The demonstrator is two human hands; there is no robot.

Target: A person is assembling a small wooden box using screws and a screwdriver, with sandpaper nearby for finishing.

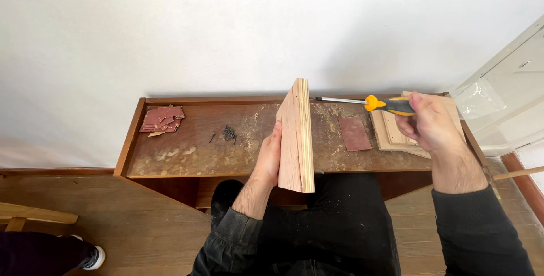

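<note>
While the left hand (268,157) presses flat against the broad face of a plywood board (297,135) that stands on edge, the right hand (429,123) is closed around the yellow-and-black handle of a screwdriver (374,103), whose thin metal shaft runs level toward the board's upper end and reaches its layered edge. The board rises upright at the near edge of a low wooden table (170,162), right over the person's lap, with its striped plies turned toward the camera. The left fingers lie spread along the board's left side rather than wrapped about it, so the hand steadies it by pressure against the face. The two hands are well apart, one on each side of the board. On the dusty tabletop (sawdust lies thick near the board) a small heap of dark screws (228,133) sits to the left, a pile of torn reddish sandpaper scraps (162,119) lies in the far left corner, a single reddish sandpaper sheet (355,134) lies right of the board, and a stack of pale wooden panels (392,131) rests under the right hand.
</note>
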